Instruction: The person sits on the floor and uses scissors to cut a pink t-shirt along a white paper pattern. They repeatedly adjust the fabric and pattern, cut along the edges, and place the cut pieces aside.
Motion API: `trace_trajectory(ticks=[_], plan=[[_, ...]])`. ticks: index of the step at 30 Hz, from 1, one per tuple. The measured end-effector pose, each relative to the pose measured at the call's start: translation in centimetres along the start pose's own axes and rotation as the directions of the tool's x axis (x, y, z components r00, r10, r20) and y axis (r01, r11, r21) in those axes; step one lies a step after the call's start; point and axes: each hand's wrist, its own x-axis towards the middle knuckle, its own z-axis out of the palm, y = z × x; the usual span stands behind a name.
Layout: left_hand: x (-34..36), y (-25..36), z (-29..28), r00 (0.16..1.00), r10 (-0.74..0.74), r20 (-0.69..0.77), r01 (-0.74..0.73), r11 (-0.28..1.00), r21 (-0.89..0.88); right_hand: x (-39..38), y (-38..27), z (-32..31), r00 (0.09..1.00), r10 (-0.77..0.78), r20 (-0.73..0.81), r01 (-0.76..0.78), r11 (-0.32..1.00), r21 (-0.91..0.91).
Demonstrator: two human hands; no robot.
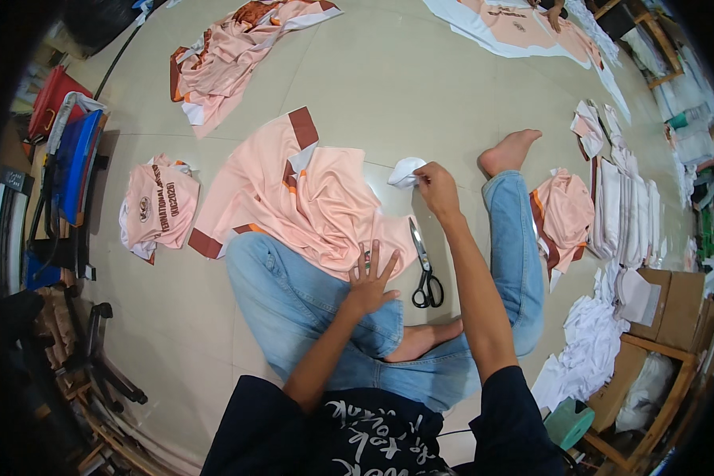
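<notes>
Peach jersey fabric (317, 206), judged light, limp and slippery, lay pinned under the spread left hand (370, 279) while the right hand (436, 186), at one o'clock, pinched a white scrap (405, 170).

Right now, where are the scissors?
Head view: the scissors lie on the floor between the person's legs, right of the left hand, beside the peach fabric.

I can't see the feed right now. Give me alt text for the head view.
Seated on the floor, a person presses the left hand flat on a peach cloth panel spread over their jeans, while the right hand pinches a small white fabric piece. Black-handled scissors lie between the hands.
</notes>
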Motion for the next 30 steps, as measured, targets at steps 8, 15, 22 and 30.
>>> trace_trajectory(ticks=[8, 15, 22, 30], plan=[[-0.4, -0.3, 0.2, 0.998, -0.057, 0.020, 0.057, 0.998, 0.006, -5.1, -0.9, -4.0, 0.898, -0.266, 0.351, 0.321, 0.941, -0.108], [0.7, 0.2, -0.3, 0.986, -0.067, 0.155, 0.066, 0.998, 0.011, -14.0, 1.3, -3.7, 0.968, -0.161, 0.193, 0.203, 0.952, -0.228], [-0.1, -0.3, -0.7, 0.987, -0.098, 0.128, 0.097, 0.995, 0.013, -19.2, 3.6, -17.2, 0.815, 0.492, -0.306, -0.427, 0.867, 0.257], [0.5, 0.0, -0.3, 0.987, -0.061, 0.148, 0.061, 0.998, 0.006, -42.4, 9.2, -33.7, 0.638, 0.291, -0.713, -0.770, 0.243, -0.590]])
